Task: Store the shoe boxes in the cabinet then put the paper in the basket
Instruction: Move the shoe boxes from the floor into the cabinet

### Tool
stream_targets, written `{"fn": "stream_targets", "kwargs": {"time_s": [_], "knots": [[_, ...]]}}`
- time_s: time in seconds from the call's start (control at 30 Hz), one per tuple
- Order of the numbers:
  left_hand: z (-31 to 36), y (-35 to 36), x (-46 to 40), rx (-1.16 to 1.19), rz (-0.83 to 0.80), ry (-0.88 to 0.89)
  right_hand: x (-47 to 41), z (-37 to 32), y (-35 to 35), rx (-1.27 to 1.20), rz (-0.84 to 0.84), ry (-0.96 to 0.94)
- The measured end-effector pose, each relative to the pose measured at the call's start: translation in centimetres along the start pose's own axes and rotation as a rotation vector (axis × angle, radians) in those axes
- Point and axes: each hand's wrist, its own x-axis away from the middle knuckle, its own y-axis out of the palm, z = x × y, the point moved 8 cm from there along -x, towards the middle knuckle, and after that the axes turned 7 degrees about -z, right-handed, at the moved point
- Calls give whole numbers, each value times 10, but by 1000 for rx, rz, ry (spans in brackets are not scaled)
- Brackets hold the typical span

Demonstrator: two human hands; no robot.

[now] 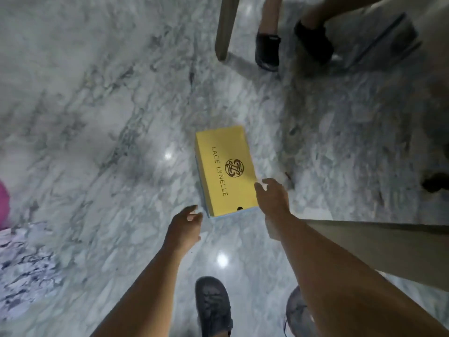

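The box (226, 171) on the floor (97, 117) looks stiff and light; both hands, left (185, 223) and right (271, 199), reach open toward its long sides.

A grey-veined marble floor (102, 98) fills the view; at one o'clock a wooden furniture leg (226, 27) stands beside another person's black shoes (267, 51), a pink shape (3, 203) at nine o'clock

Yellow shoe box (224, 170), lid closed, printed "LACE LYNELLE" with a round emblem, pale blue base visible at the near edge. Laid flat on the marble floor, centre of scene, long axis running near-to-far.
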Motion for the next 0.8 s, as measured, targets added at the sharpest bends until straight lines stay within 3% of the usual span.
{"fn": "stream_targets", "kwargs": {"time_s": [0.17,0.3,0.4,0.57,0.8], "knots": [[16,43,-107,54,-48,-4,-83,28,64,-156,-205,-32],[-5,62,-113,116,-1,44,-94,56,79,-329,-188,-101],[-15,67,-83,256,-19,98,-81,56,75,-332,-169,-131],[-53,48,-7,412,3,44,-6,46,90,-283,-241,-182],[-147,-16,152,632,333,-94,169,27,129,-46,-410,-354]]}}
